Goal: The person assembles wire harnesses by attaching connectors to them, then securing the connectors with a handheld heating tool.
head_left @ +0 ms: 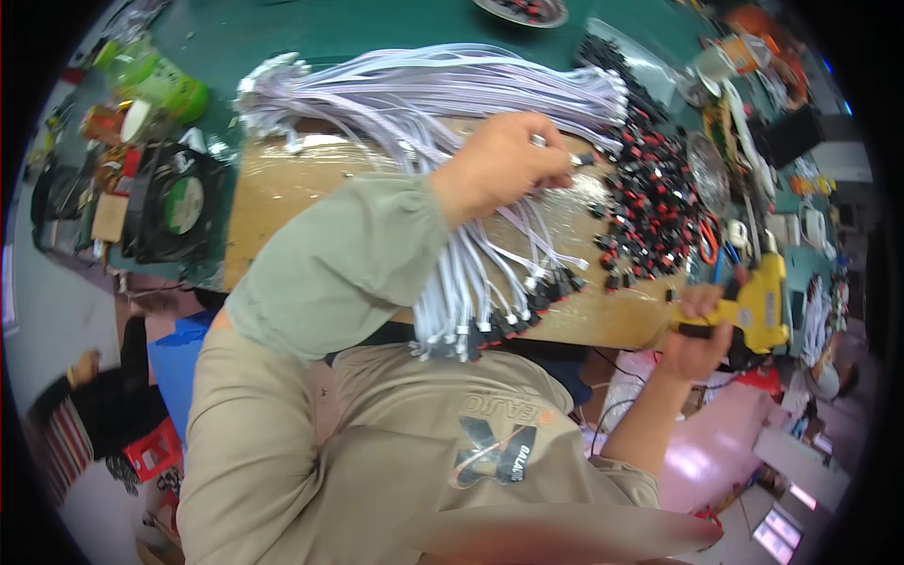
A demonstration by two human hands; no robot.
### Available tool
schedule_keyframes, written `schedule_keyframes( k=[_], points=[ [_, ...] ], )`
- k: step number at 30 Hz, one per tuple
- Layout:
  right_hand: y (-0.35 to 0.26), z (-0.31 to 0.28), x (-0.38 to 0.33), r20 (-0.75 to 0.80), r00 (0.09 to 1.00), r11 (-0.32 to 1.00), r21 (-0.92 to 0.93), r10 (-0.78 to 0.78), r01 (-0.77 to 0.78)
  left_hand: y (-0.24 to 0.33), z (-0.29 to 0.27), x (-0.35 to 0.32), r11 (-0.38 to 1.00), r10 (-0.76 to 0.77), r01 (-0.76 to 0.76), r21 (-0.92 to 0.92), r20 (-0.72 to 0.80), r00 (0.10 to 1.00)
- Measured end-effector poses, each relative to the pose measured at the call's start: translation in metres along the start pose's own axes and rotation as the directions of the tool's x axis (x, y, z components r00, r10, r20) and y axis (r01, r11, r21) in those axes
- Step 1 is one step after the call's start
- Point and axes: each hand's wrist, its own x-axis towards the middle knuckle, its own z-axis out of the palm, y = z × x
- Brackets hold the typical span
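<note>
- Step in hand, as judged: small connector housings are being fitted to cable ends, with adhesive probably to be applied.
- Left hand (508, 165): found above the middle of the frame, grip closed, a small dark part (584, 160) pinched at the fingertips. Whether a cable end is seated in it cannot be told.
- Right hand (699, 350): found at the lower right, grip closed around the handle of a yellow glue gun (765, 306), held well apart from the left hand. Trigger pressure cannot be confirmed.
- White cables (452, 85): a thick bundle is laid across the upper middle; other strands are fanned down toward the centre, where dark end pieces (539, 303) are seen on several ends.
- Black-and-red connector housings (650, 193): heaped right of centre, beside the left hand, on a brown board (292, 198) set on the green counter (217, 42).
- Next move, as judged: the held part and the nozzle need to be brought together, with the part kept steady.
- Risk noted: loose strands could be snagged, or fingers touched by a hot nozzle.
</note>
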Motion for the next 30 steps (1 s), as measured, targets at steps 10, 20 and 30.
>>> schedule_keyframes(
  k=[10, 20, 30],
  points=[
    [0.041, 0.053, -0.037, 0.039, 0.981, 0.958, -0.226, 0.189, -0.176, -0.002, -0.003, 0.003, 0.998, -0.047, 0.047, 0.041, -0.004, 0.999],
    [0.043, 0.050, -0.041, 0.005, 0.956, 0.885, -0.378, 0.294, -0.271, -0.002, -0.003, 0.002, 0.997, -0.035, 0.035, 0.072, -0.004, 0.999],
    [0.041, 0.053, -0.040, 0.002, 0.947, 0.878, -0.376, 0.321, -0.297, -0.003, -0.004, 0.002, 0.998, -0.055, 0.055, 0.020, -0.025, 0.998]
  ],
)
